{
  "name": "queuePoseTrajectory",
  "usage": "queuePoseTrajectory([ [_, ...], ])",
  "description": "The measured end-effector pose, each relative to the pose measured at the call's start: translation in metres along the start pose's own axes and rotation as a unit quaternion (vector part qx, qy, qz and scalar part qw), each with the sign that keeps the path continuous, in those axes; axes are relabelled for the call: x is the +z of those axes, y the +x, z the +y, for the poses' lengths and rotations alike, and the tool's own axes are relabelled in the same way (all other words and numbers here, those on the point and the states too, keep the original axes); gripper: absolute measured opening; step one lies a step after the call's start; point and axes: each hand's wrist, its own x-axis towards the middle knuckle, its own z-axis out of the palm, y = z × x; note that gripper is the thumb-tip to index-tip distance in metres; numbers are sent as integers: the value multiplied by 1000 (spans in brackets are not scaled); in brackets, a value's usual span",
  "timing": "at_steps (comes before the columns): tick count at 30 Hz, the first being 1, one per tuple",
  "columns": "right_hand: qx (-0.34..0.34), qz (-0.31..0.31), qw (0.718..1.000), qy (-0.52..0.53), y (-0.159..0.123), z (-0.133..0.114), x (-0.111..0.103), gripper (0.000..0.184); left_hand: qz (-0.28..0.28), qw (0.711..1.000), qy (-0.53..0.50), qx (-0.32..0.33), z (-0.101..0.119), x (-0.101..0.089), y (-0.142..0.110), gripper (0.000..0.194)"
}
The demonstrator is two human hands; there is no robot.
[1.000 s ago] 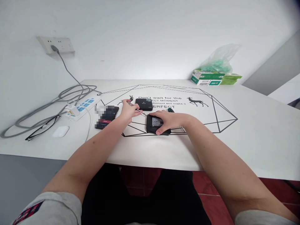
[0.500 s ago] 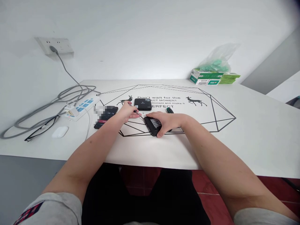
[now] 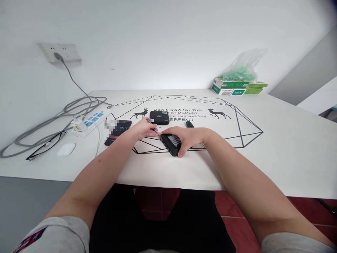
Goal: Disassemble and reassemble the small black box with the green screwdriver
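Gripping | left hand (image 3: 145,130): slim metal tool (image 3: 157,133) | right hand (image 3: 189,136): black case (image 3: 169,142), white label (image 3: 174,140)

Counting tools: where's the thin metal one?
Head view, centre-left: the left hand holds the thin metal tool, tip by the black device under the right hand.

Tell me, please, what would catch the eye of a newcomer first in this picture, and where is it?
First, in the middle, the left hand holds a thin metal tool toward the edge of a black case, which the right hand grips. Behind them, black deer stand out on the white tabletop. At the back right, a plastic bag lies on green boxes.
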Motion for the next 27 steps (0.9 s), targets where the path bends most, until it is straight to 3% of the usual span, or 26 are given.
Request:
queuePoseTrajectory([
  [7, 36, 3, 999, 7, -3, -5, 0, 122, -10, 1000, -1, 5, -5, 2, 0, 60],
  [11, 56, -2, 998, 16, -4, -9, -1, 121, -36, 999, 10, 21, -4, 5, -6, 57],
  [13, 48, -1, 999, 23, -4, -10, -1, 119, -25, 999, 26, 29, -1, 8, -9, 51],
  [16, 34, 0, 999, 22, -3, -8, 0, 115, 37, 994, 87, 47, 4, 9, -11, 39],
  [19, 31, 6, 1000, 3, -1, -6, 1, 113, 118, 958, 245, 91, 6, 3, -8, 32],
  [22, 37, 28, 999, -21, 2, -5, 2, 108, 187, 879, 415, 140, 2, -8, 0, 28],
  [24, 47, 43, 997, -37, 4, -4, 3, 105, 206, 850, 461, 146, -2, -13, 5, 24],
  [27, 57, 55, 996, -45, 6, -4, 4, 102, 214, 830, 498, 130, -5, -14, 7, 28],
])
